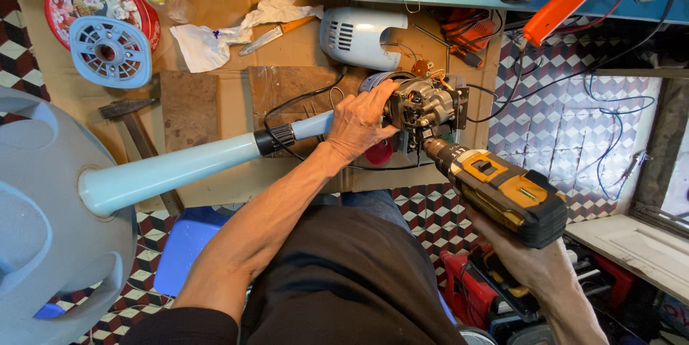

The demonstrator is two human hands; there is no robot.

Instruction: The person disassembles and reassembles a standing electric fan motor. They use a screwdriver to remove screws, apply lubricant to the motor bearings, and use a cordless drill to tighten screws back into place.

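The right hand (pixel 527 262), nearest the camera and mostly hidden behind the tool, is wrapped around the grip of a yellow-and-black cordless drill (pixel 495 188), whose chuck points up and away into the fan motor (pixel 423 104). The left hand (pixel 359 124) lies just left of the drill tip, fingers closed over the side of that motor, holding it. The motor is a bare grey metal block with copper windings and loose wires showing, sitting on a flat bracket at the end of the pale blue fan pole (pixel 172 169). The pole runs off to the left of the left hand to a big round light-blue base (pixel 43 244). Beyond the left hand lies the pale blue motor cover (pixel 355 33). Farther left of it are a knife (pixel 276 35), a crumpled cloth (pixel 215 40) and a hammer (pixel 133 119).
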